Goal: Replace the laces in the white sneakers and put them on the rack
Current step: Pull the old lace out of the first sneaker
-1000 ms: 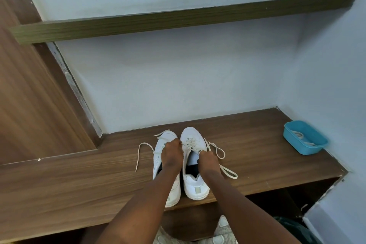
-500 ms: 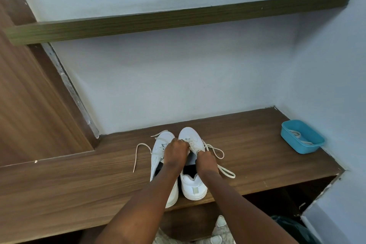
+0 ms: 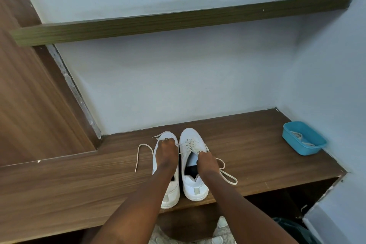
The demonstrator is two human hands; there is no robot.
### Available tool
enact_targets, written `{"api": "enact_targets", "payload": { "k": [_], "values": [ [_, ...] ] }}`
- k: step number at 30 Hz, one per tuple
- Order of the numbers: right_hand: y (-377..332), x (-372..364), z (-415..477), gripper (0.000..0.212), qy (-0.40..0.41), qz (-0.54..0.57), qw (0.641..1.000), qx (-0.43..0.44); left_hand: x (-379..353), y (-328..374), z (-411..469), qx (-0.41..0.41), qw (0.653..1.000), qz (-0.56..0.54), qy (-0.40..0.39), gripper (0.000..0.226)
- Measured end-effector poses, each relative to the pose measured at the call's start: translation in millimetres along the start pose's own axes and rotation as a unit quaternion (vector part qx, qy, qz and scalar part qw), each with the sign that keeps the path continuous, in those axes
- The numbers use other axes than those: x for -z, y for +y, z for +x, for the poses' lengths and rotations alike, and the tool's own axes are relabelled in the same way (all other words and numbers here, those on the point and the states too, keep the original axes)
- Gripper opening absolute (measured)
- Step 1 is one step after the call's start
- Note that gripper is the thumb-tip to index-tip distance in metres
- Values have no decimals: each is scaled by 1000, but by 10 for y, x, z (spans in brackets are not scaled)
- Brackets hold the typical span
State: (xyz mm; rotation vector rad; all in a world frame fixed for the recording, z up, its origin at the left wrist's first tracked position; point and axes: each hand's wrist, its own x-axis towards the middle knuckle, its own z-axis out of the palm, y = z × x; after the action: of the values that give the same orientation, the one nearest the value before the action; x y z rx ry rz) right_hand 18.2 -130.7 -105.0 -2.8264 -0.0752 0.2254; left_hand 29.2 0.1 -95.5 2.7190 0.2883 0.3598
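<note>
Head view: brown wood shelf (image 3: 79,184) against a pale blue wall (image 3: 178,85), upper plank (image 3: 178,22) above the shelf. White sneakers (image 3: 191,138) sit side by side mid-shelf, heels at its front edge. Left hand (image 3: 166,154) and right hand (image 3: 207,162) each pinch the lace (image 3: 191,145), fingers curled. Blue tub (image 3: 301,149) at the shelf's right end.

Home storage alcove: built-in wooden shelf (image 3: 257,144), upper shelf (image 3: 178,24), painted walls (image 3: 178,85), wood-laminate panel (image 3: 29,95) at left.
</note>
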Motion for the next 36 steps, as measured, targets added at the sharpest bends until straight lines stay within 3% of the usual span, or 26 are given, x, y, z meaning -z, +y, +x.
{"api": "enact_targets", "payload": {
  "k": [3, 6, 14, 17, 19, 23, 26, 29, 34, 36],
  "values": [
    [2, 8, -8, 30, 3, 0, 1000, 4, -84, 73, 2, -100, 994, 31, -5, 34],
    [4, 22, -17, 30, 1, -4, 1000, 7, -112, 177, -24, -154, 986, 66, -24, 21],
    [-14, 37, -31, 29, -10, -5, 1000, 5, -140, 73, 39, -139, 982, 123, -16, 35],
    [-16, 43, -42, 30, -8, -4, 1000, 0, -9, -32, 28, -115, 983, 141, -30, 4],
    [-11, 52, -49, 31, -4, -6, 1000, 1, 41, -103, 63, -62, 990, 123, -22, 18],
    [-5, 55, -51, 32, 0, -4, 1000, 7, 55, -154, 63, -16, 986, 162, -20, 23],
    [-12, 54, -57, 31, 0, -3, 1000, 3, -18, -97, 37, -51, 988, 143, -16, 28],
    [-18, 58, -58, 31, 2, 2, 1000, -2, -121, 28, 31, -136, 979, 148, -18, 38],
    [-8, 57, -53, 30, 2, 6, 1000, -1, -163, 152, 26, -207, 954, 209, -50, 14],
    [-8, 49, -51, 30, 3, 5, 1000, 3, -195, 100, 39, -207, 957, 196, -50, 27]
  ]
}}
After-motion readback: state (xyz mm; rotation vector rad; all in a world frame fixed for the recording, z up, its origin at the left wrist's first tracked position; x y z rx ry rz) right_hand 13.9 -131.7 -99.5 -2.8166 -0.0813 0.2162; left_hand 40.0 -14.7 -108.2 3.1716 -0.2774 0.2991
